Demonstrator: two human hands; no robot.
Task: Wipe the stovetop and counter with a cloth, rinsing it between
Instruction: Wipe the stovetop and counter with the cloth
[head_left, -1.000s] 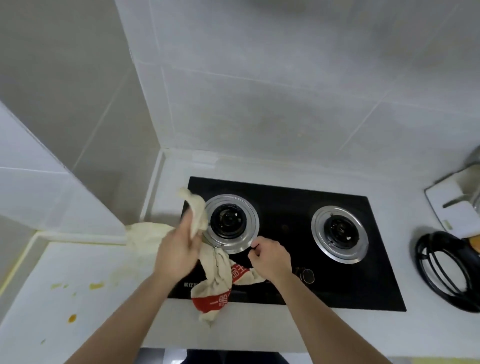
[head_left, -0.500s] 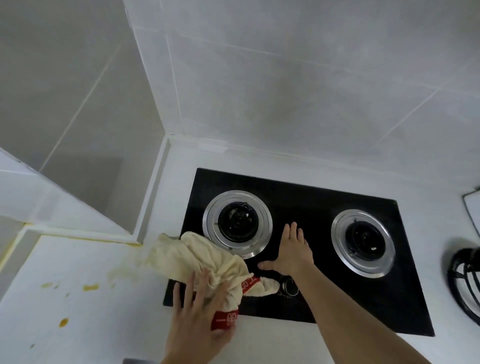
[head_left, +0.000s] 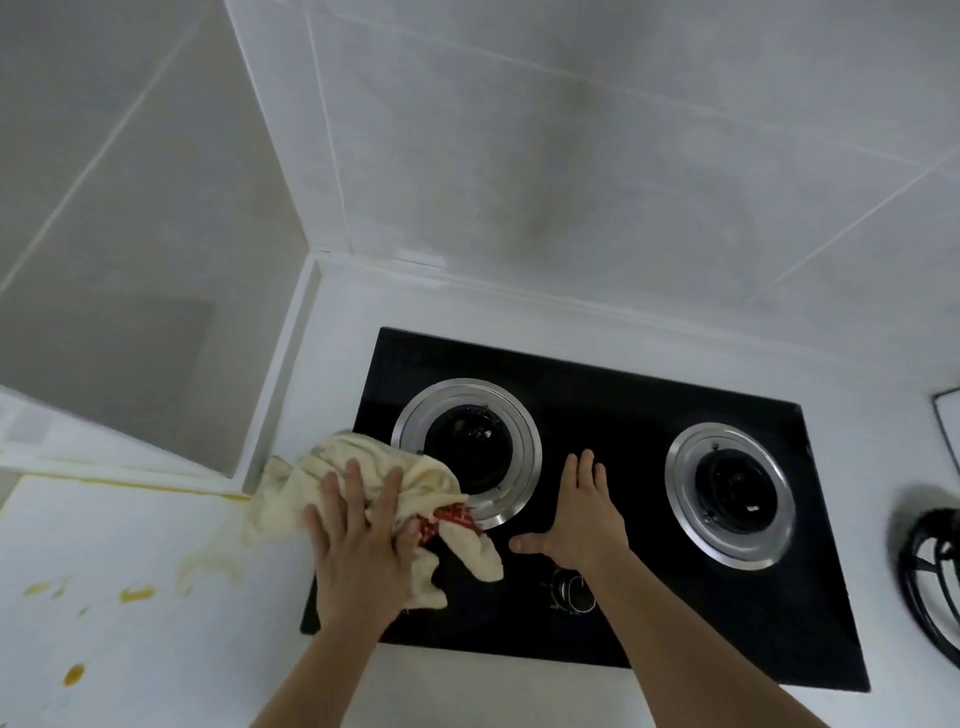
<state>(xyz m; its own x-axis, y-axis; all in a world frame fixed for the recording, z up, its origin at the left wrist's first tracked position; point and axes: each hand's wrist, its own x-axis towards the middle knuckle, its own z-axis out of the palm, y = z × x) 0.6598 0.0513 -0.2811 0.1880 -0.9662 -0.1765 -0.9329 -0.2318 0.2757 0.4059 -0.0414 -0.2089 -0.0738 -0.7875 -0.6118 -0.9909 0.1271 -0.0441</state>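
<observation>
A cream cloth (head_left: 296, 483) with red print lies bunched on the left front of the black glass stovetop (head_left: 597, 384), spilling onto the white counter (head_left: 130, 654). My left hand (head_left: 363, 545) presses flat on the cloth with fingers spread. My right hand (head_left: 576, 514) rests flat and empty on the glass between the left burner (head_left: 519, 431) and the right burner (head_left: 675, 478), just above a control knob (head_left: 574, 592). Part of the cloth overlaps the left burner's steel ring.
Yellow-orange spills (head_left: 136, 593) and a smear dot the counter on the left. A black wire pan support (head_left: 930, 571) lies on the counter at the right edge. Tiled walls stand behind and to the left.
The cloth went from being held up in both hands to lying on the stove. My left hand has since slid it up toward the left burner; my right hand stays flat on the glass.
</observation>
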